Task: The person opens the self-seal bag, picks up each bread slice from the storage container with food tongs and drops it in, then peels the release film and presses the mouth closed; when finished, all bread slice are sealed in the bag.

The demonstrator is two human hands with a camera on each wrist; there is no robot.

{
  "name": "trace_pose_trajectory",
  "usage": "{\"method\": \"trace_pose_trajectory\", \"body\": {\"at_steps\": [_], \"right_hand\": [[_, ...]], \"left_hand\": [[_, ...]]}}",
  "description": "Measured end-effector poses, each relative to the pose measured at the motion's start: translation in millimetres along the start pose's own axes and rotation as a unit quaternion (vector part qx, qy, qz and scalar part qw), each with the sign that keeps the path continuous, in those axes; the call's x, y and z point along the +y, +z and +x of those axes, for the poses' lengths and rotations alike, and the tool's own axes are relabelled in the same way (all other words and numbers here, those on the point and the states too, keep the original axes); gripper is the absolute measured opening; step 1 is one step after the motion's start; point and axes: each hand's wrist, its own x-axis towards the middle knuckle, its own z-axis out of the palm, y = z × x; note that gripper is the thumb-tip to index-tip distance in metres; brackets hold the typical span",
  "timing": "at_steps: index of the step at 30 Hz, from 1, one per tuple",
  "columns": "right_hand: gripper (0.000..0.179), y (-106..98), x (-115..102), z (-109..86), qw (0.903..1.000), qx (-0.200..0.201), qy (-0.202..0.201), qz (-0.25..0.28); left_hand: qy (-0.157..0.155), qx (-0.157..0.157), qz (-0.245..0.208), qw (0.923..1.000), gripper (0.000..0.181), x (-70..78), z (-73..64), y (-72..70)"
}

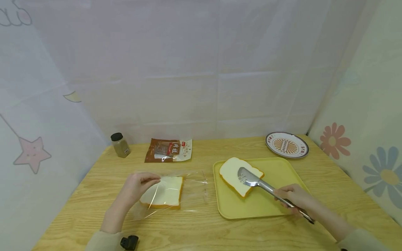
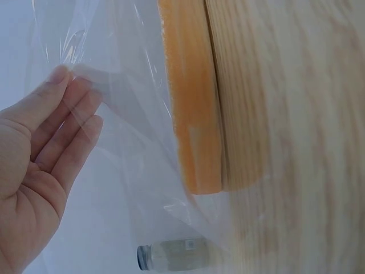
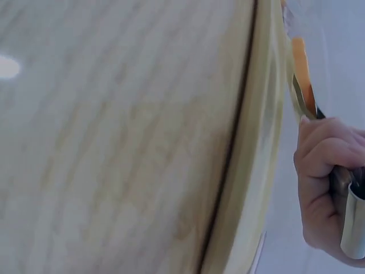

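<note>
On the left, a bread slice point(image 1: 168, 190) lies inside a clear plastic bag point(image 1: 196, 190). My left hand point(image 1: 138, 188) pinches the bag's film between thumb and fingertips, lifting it above the slice's left side; the left wrist view shows the film point(image 2: 71, 54) drawn to a peak there. My right hand point(image 1: 296, 198) is wrapped around metal tongs point(image 1: 267, 187). Their slotted upper head lies over a second bread slice point(image 1: 230, 170), which sits over the yellow tray's point(image 1: 279, 169) left part. The lower jaw is hidden beneath this slice in the head view.
A spice jar point(image 1: 120, 145) with a black lid stands at the back left. Beside it lies a brown-and-white food packet point(image 1: 169, 150). A round printed plate point(image 1: 287, 144) sits behind the tray. Fabric walls point(image 1: 188, 69) close off the back and sides of the wooden table point(image 1: 238, 233).
</note>
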Motion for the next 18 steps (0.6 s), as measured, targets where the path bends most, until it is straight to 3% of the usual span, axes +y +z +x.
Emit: {"method": "trace_pose_trajectory", "body": {"at_steps": [10,18], "right_hand": [[0.043,-27.9,-12.1,-1.9,0.9926,-0.119,-0.017,0.018],[0.037,-31.6,-24.2,13.7,0.9739,-0.22,-0.046,0.029]], "left_hand": [[-0.005,-0.004,-0.006,1.0,0.011,2.3,0.4,-1.9],[-0.012,-0.007,-0.004,0.9999,0.011,1.2,-0.5,-0.8]]}}
